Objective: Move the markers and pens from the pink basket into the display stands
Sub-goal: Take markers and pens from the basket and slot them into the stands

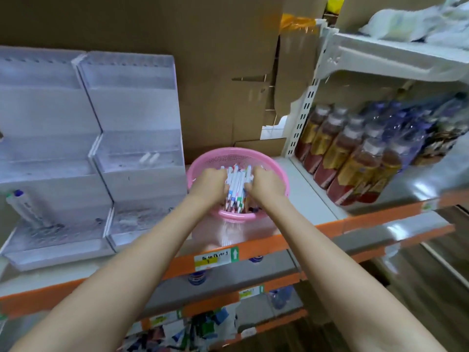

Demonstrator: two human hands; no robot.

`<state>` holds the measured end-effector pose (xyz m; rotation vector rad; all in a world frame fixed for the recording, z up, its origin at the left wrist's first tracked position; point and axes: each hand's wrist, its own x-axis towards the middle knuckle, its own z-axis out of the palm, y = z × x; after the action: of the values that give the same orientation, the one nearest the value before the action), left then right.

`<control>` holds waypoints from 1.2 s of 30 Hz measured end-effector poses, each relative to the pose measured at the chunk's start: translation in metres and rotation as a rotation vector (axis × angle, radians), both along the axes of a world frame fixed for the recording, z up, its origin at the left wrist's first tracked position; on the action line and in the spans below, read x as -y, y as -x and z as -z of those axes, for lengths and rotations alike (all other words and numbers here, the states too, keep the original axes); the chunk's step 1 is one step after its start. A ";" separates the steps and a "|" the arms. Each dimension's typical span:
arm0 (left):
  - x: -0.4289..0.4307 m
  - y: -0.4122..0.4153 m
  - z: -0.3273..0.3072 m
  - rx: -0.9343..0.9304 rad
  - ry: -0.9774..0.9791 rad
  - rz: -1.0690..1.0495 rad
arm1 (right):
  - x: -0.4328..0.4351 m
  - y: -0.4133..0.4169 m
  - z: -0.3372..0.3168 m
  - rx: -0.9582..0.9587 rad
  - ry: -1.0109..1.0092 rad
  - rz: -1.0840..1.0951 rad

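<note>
Left hand (210, 182) and right hand (266, 184) clasping a bundle of markers (237, 186) in the pink basket (203, 163), fingertips hidden, display stands (134, 148) standing left.

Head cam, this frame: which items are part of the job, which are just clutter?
Job: pink basket, pens, display stands, left hand, right hand, both gathering the pens.
Clutter: bottles, cardboard boxes, price label.
</note>
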<state>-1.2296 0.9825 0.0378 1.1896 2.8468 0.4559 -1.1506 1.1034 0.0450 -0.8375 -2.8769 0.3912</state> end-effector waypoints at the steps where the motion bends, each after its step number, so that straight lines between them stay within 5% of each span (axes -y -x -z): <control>1: -0.002 0.001 -0.001 0.007 -0.001 -0.021 | -0.001 0.004 0.002 -0.019 0.032 -0.007; 6: -0.014 0.004 -0.008 0.055 0.062 -0.111 | -0.008 0.012 0.007 -0.134 0.206 -0.036; 16: -0.005 0.019 0.006 0.255 -0.232 -0.193 | -0.014 0.009 0.012 -0.238 0.425 -0.001; 30: -0.006 0.018 0.007 0.260 -0.305 -0.233 | -0.012 0.011 0.009 -0.143 0.276 0.039; 36: -0.003 0.018 0.007 0.322 -0.346 -0.196 | -0.017 0.016 0.006 -0.141 0.373 0.056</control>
<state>-1.2477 0.9852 0.0311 0.7768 2.6758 1.0772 -1.1668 1.1207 0.0390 -0.8976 -2.6814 0.9594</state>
